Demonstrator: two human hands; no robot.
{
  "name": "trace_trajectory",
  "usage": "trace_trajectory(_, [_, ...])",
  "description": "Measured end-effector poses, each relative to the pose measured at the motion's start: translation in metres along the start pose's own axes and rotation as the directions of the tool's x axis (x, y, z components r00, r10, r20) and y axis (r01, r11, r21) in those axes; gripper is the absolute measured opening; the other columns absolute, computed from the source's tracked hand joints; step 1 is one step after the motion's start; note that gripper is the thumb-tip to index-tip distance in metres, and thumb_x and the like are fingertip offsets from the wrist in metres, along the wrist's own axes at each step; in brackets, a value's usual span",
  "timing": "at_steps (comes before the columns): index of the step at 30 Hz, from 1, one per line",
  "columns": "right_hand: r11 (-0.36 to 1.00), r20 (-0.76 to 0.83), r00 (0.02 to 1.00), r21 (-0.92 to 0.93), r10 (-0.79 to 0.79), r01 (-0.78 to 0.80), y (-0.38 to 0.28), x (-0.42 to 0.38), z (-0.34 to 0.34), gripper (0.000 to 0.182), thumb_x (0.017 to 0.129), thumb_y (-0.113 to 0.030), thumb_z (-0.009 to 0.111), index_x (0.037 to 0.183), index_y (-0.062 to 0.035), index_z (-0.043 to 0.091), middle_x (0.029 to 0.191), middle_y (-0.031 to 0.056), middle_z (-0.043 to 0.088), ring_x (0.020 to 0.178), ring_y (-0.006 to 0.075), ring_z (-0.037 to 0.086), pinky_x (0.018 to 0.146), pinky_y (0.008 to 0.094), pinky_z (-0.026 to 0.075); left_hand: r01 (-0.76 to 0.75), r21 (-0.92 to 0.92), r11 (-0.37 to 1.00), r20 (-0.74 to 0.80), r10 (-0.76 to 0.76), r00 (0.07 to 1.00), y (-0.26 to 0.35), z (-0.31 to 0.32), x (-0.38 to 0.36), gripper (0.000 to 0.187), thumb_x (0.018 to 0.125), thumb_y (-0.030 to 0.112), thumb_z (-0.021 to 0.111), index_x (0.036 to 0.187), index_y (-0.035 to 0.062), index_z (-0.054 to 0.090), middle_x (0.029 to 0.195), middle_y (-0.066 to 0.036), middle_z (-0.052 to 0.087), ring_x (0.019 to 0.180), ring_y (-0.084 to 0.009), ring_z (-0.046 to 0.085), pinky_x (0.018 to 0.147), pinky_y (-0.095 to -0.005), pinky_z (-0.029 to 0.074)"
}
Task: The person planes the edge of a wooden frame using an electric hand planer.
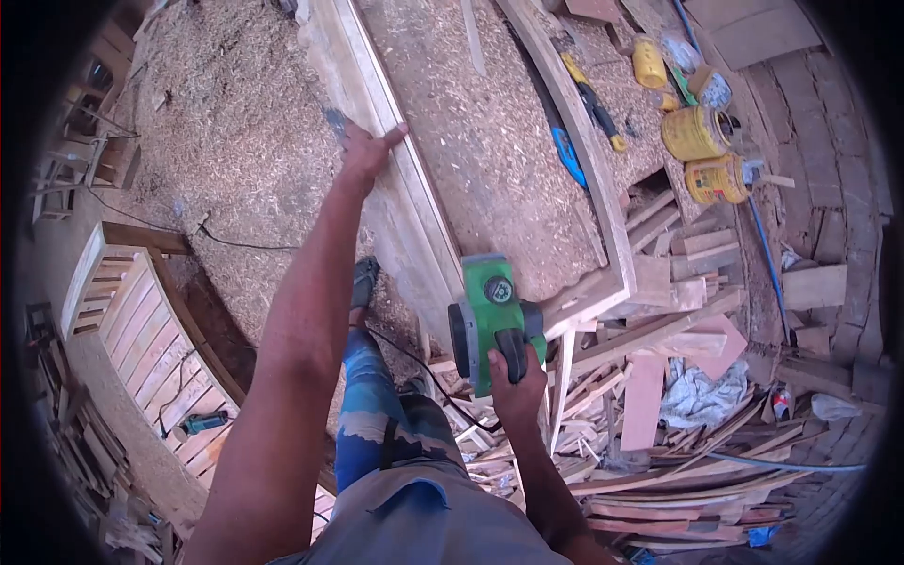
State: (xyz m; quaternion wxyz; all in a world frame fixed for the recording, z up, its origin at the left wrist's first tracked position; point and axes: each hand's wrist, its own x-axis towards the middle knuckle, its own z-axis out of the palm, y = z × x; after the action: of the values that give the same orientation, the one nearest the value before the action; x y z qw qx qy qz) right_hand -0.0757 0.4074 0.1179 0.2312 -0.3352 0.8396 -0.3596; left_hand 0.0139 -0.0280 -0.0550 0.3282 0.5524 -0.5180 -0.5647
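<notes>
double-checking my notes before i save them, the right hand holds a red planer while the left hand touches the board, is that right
Not quite: the planer is green, not red, as the head view shows. The right hand does hold it, while the left hand touches the board.

The planer (480,327) hides its underside; the view's top edge crops the long board (421,193).

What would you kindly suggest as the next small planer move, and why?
Probably slide the green planer slightly forward along the wooden strip: the right hand grips it at the strip's nearer part, while the left hand touches the wood farther along.
</notes>
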Motion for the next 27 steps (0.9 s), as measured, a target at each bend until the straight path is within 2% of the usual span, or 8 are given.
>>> trace_trajectory(5, [0.993, -0.029, 0.993, -0.037, -0.114, 0.113, -0.045, 0.094, 0.046, 0.028, 0.098, -0.025, 0.075, 0.099, -0.0001, 0.062, 0.067, 0.0016, 0.057, 0.049, 0.0082, 0.051, 0.043, 0.0283, 0.041, 0.087, 0.033, 0.996, 0.016, -0.088, 0.996, 0.019, -0.002, -0.017, 0.133, 0.082, 0.058, 0.081, 0.162, -0.0011, -0.006, 0.167, -0.035, 0.003, 0.155, -0.0534, 0.003, 0.127, -0.0544, 0.009])
trace_trajectory(8, [0.986, 0.006, 0.996, 0.143, -0.092, 0.091, -0.088, 0.161, 0.071, 0.030, 0.099, -0.029, 0.074, 0.099, -0.0005, 0.063, 0.066, 0.0013, 0.056, 0.047, 0.0077, 0.050, 0.040, 0.0284, 0.040, 0.129, -0.113, 0.985, 0.003, -0.130, 0.992, 0.017, -0.001, -0.013, 0.116, 0.091, 0.064, 0.064, 0.164, 0.0018, 0.000, 0.168, -0.032, 0.008, 0.155, -0.0518, 0.003, 0.127, -0.0530, 0.006])
trace_trajectory(11, [0.975, 0.046, 0.977, 0.088, -0.207, 0.202, -0.113, 0.218, 0.093, 0.032, 0.100, -0.031, 0.072, 0.100, 0.0008, 0.065, 0.062, 0.0005, 0.054, 0.045, 0.0079, 0.050, 0.040, 0.0279, 0.039, 0.131, -0.266, 0.955, -0.061, -0.152, 0.986, 0.013, 0.001, 0.001, 0.101, 0.099, 0.071, 0.042, 0.165, 0.0020, 0.009, 0.169, -0.030, 0.013, 0.156, -0.0482, 0.005, 0.127, -0.0501, 0.003])
trace_trajectory(14, [0.967, 0.070, 0.966, 0.083, -0.248, 0.242, -0.136, 0.264, 0.108, 0.033, 0.102, -0.032, 0.069, 0.100, 0.0004, 0.065, 0.060, 0.0002, 0.054, 0.044, 0.0080, 0.049, 0.040, 0.0274, 0.039, 0.165, -0.237, 0.958, -0.080, -0.188, 0.979, 0.030, -0.004, -0.010, 0.100, 0.100, 0.072, 0.037, 0.164, -0.0009, 0.013, 0.169, -0.027, 0.014, 0.157, -0.0448, 0.005, 0.127, -0.0475, 0.002])
trace_trajectory(15, [0.969, 0.079, 0.969, 0.093, -0.235, 0.228, -0.144, 0.280, 0.115, 0.033, 0.101, -0.032, 0.071, 0.100, 0.0009, 0.066, 0.066, 0.0046, 0.058, 0.053, 0.0128, 0.054, 0.049, 0.0307, 0.042, 0.192, -0.223, 0.956, -0.075, -0.213, 0.974, 0.031, -0.004, -0.017, 0.100, 0.100, 0.073, 0.035, 0.163, -0.0019, 0.014, 0.170, -0.026, 0.015, 0.158, -0.0437, 0.006, 0.127, -0.0466, 0.001])
trace_trajectory(18, [0.994, 0.180, 0.982, 0.097, -0.061, 0.044, -0.180, 0.305, 0.121, 0.037, 0.096, -0.033, 0.075, 0.101, 0.0029, 0.068, 0.086, 0.0189, 0.070, 0.079, 0.0283, 0.068, 0.075, 0.0414, 0.052, 0.147, -0.324, 0.934, -0.051, -0.172, 0.984, 0.023, 0.001, -0.019, 0.103, 0.097, 0.072, 0.042, 0.163, -0.0021, 0.014, 0.167, -0.027, 0.018, 0.155, -0.0437, 0.012, 0.126, -0.0468, 0.007])
trace_trajectory(24, [0.991, 0.147, 0.984, 0.109, -0.096, 0.080, -0.155, 0.243, 0.096, 0.039, 0.095, -0.034, 0.076, 0.103, 0.0036, 0.067, 0.083, 0.0221, 0.068, 0.075, 0.0349, 0.068, 0.071, 0.0442, 0.052, 0.090, -0.340, 0.936, -0.051, -0.115, 0.992, 0.028, -0.002, -0.017, 0.112, 0.086, 0.067, 0.064, 0.160, -0.0032, 0.016, 0.161, -0.030, 0.026, 0.146, -0.0448, 0.027, 0.121, -0.0472, 0.021])
trace_trajectory(27, [0.999, 0.102, 0.994, 0.015, -0.049, 0.047, -0.110, 0.157, 0.060, 0.040, 0.093, -0.034, 0.078, 0.106, 0.0017, 0.067, 0.084, 0.0218, 0.069, 0.076, 0.0347, 0.069, 0.071, 0.0444, 0.053, 0.127, -0.030, 0.992, -0.075, -0.128, 0.989, 0.034, -0.002, -0.020, 0.118, 0.081, 0.065, 0.075, 0.158, -0.0037, 0.016, 0.158, -0.031, 0.030, 0.142, -0.0453, 0.035, 0.119, -0.0475, 0.029])
